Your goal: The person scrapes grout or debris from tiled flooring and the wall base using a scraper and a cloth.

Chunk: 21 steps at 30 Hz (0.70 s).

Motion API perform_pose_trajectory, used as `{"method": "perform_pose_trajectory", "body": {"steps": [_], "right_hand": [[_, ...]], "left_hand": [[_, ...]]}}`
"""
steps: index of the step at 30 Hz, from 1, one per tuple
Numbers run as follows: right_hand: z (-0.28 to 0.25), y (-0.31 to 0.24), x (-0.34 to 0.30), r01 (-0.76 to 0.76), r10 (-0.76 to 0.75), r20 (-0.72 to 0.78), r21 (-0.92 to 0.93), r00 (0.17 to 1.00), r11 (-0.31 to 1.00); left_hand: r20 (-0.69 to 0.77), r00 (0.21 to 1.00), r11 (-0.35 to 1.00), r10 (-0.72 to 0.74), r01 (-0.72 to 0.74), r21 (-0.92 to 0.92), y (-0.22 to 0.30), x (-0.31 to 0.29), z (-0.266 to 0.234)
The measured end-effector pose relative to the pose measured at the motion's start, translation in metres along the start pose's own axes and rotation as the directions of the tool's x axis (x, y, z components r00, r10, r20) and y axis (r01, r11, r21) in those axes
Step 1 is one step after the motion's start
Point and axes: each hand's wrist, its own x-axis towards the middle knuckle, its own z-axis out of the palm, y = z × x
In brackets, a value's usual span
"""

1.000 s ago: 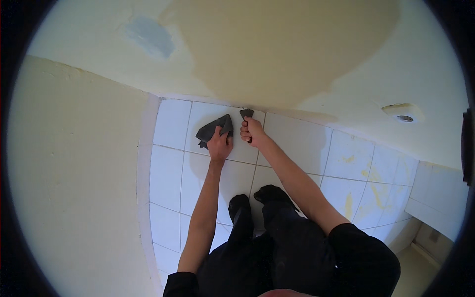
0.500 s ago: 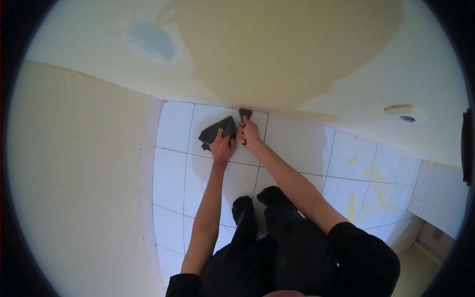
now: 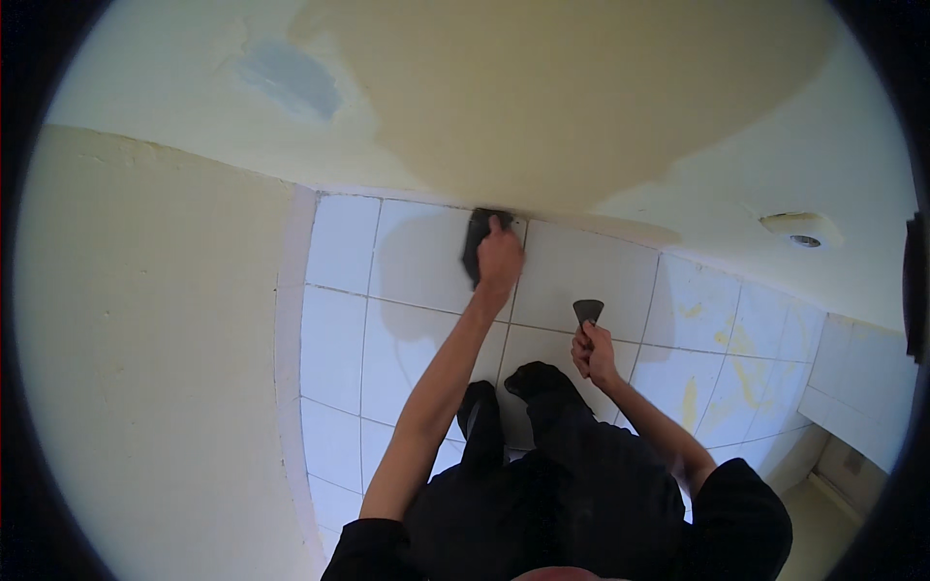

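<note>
A dark, crumpled cloth (image 3: 474, 250) is pressed to the white floor tiles (image 3: 417, 254) right along the foot of the wall. My left hand (image 3: 501, 259) is closed over it, fingers toward the wall. Farther right and nearer to me, my right hand (image 3: 597, 354) grips a putty knife (image 3: 588, 311) by its handle, the dark flared blade pointing away from me. The blade is held apart from the wall. Part of the cloth is hidden under my left hand.
The far wall (image 3: 601, 97) bears a large beige patch and a grey patch (image 3: 291, 79). A side wall (image 3: 165, 339) rises at left. On the right, a recessed fitting (image 3: 804, 239) sits in the wall, and yellow smears (image 3: 746, 373) mark the tiles. My dark-socked feet (image 3: 533, 380) stand close behind my hands.
My right hand has drawn the putty knife back from the wall's foot, toward me and to the right. My left hand has moved the cloth right and up to the wall's foot.
</note>
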Motion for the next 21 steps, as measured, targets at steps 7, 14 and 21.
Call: {"method": "perform_pose_trajectory", "body": {"steps": [7, 14, 21], "right_hand": [[0.016, -0.011, -0.022, -0.005, 0.003, 0.027, 0.068, 1.000, 0.998], [0.014, -0.009, -0.015, -0.007, 0.007, -0.016, 0.043, 1.000, 0.999], [0.015, -0.015, -0.016, -0.004, 0.005, -0.034, 0.020, 0.999, 1.000]], "left_hand": [[-0.046, 0.956, 0.750, 0.291, -0.258, -0.609, -0.023, -0.030, 0.003], [-0.079, 0.979, 0.977, -0.190, 0.181, -0.116, -0.028, -0.033, -0.066], [0.133, 0.991, 0.996, 0.029, -0.040, 0.084, 0.037, -0.007, -0.001]]}}
